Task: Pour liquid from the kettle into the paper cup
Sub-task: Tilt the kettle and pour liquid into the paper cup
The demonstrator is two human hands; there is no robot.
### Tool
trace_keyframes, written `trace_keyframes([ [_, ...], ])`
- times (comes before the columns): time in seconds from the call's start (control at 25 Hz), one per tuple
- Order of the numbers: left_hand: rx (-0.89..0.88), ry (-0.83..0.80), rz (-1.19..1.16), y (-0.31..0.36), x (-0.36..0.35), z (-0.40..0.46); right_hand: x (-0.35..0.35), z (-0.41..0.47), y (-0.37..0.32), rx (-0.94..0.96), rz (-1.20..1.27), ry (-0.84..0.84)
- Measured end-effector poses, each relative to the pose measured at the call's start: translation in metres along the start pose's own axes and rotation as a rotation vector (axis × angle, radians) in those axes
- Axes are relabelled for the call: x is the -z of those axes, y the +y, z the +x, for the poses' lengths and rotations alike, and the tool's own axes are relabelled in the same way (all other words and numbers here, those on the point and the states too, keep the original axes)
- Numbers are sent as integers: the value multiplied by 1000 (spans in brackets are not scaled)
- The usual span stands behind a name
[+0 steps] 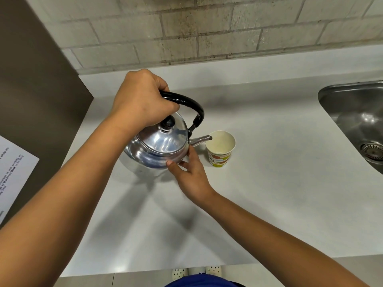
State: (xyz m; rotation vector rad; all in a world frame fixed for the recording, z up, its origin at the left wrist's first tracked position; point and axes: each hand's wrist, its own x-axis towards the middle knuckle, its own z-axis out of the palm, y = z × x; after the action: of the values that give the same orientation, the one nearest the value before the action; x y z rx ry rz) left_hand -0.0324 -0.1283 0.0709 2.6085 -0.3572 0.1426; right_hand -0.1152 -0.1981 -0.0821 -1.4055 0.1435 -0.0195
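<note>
sink (352, 112): cut by right edge | paper sheet (14, 172): cut left, print partly unreadable

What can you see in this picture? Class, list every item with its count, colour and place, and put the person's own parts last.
kettle: one, shiny silver with black handle and knob, left of centre, spout tip over the cup
paper cup: one, cream with green and orange print, upright on the counter
counter: one, white
sink: one, steel, right edge
printed sheet: one, white, far left
brick wall: pale grey, behind
left hand: one, gripping the kettle handle
right hand: one, fingers against the kettle's body
</note>
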Motion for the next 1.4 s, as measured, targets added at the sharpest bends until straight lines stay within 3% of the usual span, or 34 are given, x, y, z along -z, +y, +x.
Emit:
trace_keyframes([
  [1.4, -226, -11, 236, 24, 2, 9, -7, 8, 2, -21, 141, 22],
])
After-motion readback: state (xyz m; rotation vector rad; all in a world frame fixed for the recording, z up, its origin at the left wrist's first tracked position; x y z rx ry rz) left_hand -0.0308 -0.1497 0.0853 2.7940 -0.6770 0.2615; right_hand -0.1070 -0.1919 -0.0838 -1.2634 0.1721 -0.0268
